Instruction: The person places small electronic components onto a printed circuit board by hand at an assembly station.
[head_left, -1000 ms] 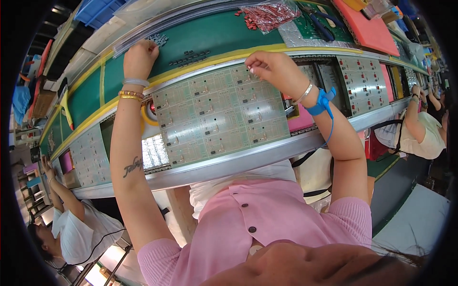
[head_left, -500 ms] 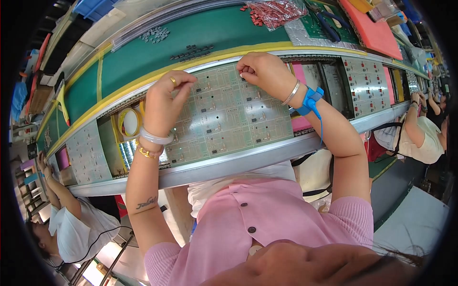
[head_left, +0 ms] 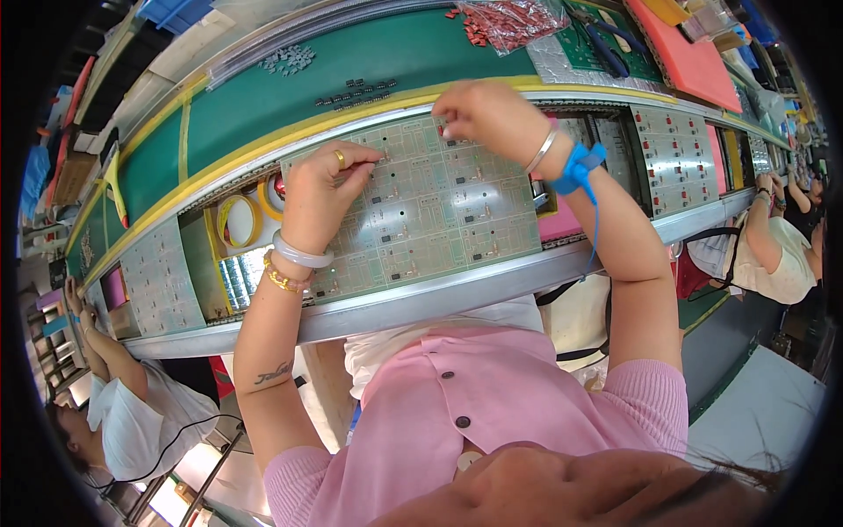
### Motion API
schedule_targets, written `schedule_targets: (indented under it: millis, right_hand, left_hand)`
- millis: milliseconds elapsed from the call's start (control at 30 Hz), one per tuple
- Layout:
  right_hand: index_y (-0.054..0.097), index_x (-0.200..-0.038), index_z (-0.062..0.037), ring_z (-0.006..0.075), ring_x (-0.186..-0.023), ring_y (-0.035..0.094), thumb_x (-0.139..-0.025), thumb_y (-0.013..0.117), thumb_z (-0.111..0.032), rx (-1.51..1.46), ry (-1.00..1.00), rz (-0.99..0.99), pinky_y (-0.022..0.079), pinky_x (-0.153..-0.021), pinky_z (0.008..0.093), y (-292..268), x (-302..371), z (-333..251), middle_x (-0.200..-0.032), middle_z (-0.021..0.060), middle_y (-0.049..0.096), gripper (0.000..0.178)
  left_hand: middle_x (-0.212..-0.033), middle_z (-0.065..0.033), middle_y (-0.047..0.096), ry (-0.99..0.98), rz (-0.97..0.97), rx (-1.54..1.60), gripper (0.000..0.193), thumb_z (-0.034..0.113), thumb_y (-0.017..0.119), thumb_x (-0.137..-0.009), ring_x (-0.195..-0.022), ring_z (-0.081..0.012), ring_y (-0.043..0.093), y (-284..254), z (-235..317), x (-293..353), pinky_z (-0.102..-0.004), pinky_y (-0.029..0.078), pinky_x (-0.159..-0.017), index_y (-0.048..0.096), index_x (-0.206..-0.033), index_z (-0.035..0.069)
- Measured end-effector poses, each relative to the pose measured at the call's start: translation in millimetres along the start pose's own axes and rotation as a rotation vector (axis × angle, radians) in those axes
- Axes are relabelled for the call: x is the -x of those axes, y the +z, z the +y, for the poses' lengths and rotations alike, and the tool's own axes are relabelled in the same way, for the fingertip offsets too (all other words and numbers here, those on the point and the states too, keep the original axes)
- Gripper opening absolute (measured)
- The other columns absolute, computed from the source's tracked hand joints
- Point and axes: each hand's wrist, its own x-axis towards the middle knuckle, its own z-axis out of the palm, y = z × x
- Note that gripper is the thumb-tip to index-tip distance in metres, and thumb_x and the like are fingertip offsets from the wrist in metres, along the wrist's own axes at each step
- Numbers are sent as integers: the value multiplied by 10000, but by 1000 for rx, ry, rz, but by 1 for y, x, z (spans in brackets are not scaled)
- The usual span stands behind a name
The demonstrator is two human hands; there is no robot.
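A large circuit board panel, fitted with rows of small black and striped components, lies in a metal-railed conveyor in front of me. Over its upper left part is my left hand, thumb and forefinger pinched together; whatever lies between the tips is too small to make out. My right hand hovers at the panel's far right edge, slightly blurred, with its fingers curled in toward the thumb. Its fingertips hide what they hold, if anything. A blue wrist strap circles my right wrist.
Beyond the rail, a green mat bears black chips, grey parts and a bag of red components. Blue-handled pliers lie far right. Yellow tape rolls sit left of the panel. Co-workers sit on both sides.
My left hand has shifted right across the panel, its pinch now farther from the left edge. The right hand has lifted slightly away from me, and its wrist has turned.
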Motion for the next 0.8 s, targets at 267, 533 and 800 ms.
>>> schedule_targets:
  millis: [267,533,800]
  right_hand:
    - [642,-878,-58,305,-825,605,-806,630,-144,398,34,514,487,-722,381,-17,-32,69,-830,118,619,113]
    - [650,-800,-42,311,-866,605,-755,605,-66,289,104,429,490,-778,385,-12,-30,62,-838,156,614,68]
    - [656,-789,-41,332,-822,634,-773,608,-75,308,184,399,508,-738,407,-13,-31,61,-823,170,641,61]
  left_hand:
    - [-881,-98,677,-48,-75,-34,127,30,676,-773,-748,-203,667,22,23,-8,-280,532,-685,692,-899,18]
    - [-903,-80,601,173,-75,-242,127,1,707,-738,-754,-201,646,56,26,-33,-268,542,-674,672,-857,-25]
    - [-883,-76,572,219,-32,-249,118,14,716,-708,-704,-226,613,61,24,-36,-310,511,-630,670,-814,-10]
